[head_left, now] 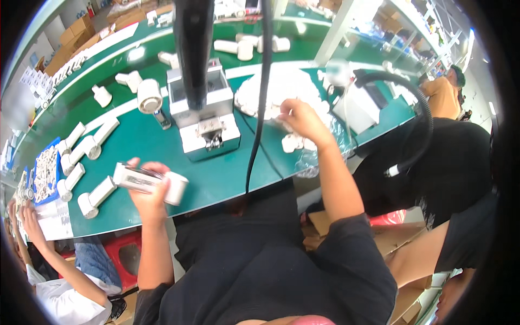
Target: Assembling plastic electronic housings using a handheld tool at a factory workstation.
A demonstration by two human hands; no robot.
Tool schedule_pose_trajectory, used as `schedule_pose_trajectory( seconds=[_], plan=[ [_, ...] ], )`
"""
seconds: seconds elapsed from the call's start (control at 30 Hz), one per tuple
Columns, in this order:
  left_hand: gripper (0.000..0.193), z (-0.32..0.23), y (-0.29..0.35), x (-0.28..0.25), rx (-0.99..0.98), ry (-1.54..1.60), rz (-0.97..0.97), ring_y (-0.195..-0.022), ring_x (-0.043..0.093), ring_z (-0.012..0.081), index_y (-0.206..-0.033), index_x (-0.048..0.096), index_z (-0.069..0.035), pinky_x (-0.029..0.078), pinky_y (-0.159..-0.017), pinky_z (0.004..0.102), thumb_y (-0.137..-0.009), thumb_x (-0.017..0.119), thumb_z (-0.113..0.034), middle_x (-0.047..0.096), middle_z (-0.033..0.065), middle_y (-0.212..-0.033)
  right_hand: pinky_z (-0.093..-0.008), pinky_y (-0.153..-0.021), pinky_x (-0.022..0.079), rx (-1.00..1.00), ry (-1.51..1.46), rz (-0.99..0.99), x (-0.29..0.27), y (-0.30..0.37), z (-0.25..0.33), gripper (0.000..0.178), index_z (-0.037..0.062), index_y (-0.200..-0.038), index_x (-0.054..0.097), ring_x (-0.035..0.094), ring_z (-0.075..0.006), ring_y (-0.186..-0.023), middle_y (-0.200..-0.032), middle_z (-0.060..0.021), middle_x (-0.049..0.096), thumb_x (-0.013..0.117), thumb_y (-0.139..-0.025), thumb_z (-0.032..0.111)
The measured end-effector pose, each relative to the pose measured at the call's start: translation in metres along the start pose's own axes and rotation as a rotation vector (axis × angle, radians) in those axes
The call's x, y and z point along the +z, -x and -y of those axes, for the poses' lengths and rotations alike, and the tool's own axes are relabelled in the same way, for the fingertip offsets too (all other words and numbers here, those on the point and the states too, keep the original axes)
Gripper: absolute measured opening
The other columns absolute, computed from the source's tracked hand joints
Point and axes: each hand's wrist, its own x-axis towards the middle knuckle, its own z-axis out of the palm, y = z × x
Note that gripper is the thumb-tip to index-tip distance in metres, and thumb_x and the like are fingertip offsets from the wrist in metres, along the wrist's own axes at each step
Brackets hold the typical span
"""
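Note:
My left hand (150, 199) is wrapped round a white plastic device (176, 188), which has a rounded head and a long handle, like a small hair dryer. The device lies tilted above the near edge of the green table (227, 181); a dark strip shows along its handle. Over on the right, my right hand (304, 123) reaches to the edge of a heap of small white plastic parts (279, 86). Its fingers are drawn together, and anything between them is too small to make out. A few loose white parts (292, 142) lie beneath that hand.
A grey bench fixture (208, 135) stands in the middle, behind a hanging black cable (264, 81) and dark column (193, 49). Several similar white devices (97, 196) lie left, near a blue tray (39, 187) of parts. People sit at both sides; a clear bag (319, 160) lies right.

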Motion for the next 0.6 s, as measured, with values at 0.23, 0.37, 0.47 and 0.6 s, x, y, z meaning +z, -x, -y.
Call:
schedule_pose_trajectory(
  seconds=[0.23, 0.37, 0.47, 0.6],
  plan=[
    [0.038, -0.006, -0.004, 0.044, -0.124, 0.035, 0.296, -0.088, 0.057, 0.0185, -0.106, 0.048, -0.003, 0.046, -0.08, 0.0326, -0.072, 0.063, 0.005, 0.058, 0.0098, -0.094, -0.0201, -0.057, 0.043, -0.007, -1.036, 0.286, 0.016, -0.015, 0.117, 0.012, 0.0071, -0.1, 0.059, 0.052, -0.0085, -0.064, -0.085, 0.0003, 0.054, 0.054, -0.088, 0.008],
    [0.045, -0.017, -0.011, 0.054, -0.143, -0.018, 0.364, -0.088, 0.056, 0.0155, -0.112, 0.051, -0.002, 0.047, -0.077, 0.0268, -0.071, 0.067, 0.005, 0.058, 0.0083, -0.098, -0.026, -0.075, 0.042, -0.537, -0.828, 0.32, 0.037, -0.026, 0.161, 0.019, 0.0046, -0.097, 0.065, 0.052, -0.0159, -0.087, -0.09, -0.0058, 0.051, 0.055, -0.082, -0.001],
    [0.059, -0.01, -0.018, 0.057, -0.264, -0.056, 0.463, -0.091, 0.056, 0.0145, -0.124, 0.048, -0.004, 0.046, -0.078, 0.027, -0.07, 0.072, -0.001, 0.058, 0.0083, -0.101, -0.027, -0.074, 0.044, -0.497, -0.744, 0.457, 0.037, -0.024, 0.151, 0.021, 0.0054, -0.098, 0.065, 0.053, -0.0177, -0.085, -0.09, -0.0062, 0.052, 0.059, -0.079, 0.0],
    [0.056, -0.015, -0.018, 0.053, -0.178, -0.085, 0.56, -0.095, 0.055, 0.0187, -0.123, 0.048, -0.003, 0.043, -0.085, 0.0307, -0.073, 0.071, -0.014, 0.057, 0.0103, -0.104, -0.0274, -0.07, 0.044, -0.463, -0.667, 0.508, 0.031, -0.018, 0.166, 0.02, 0.003, -0.096, 0.065, 0.054, -0.0173, -0.082, -0.089, -0.0073, 0.054, 0.064, -0.076, 0.004]
  ],
)
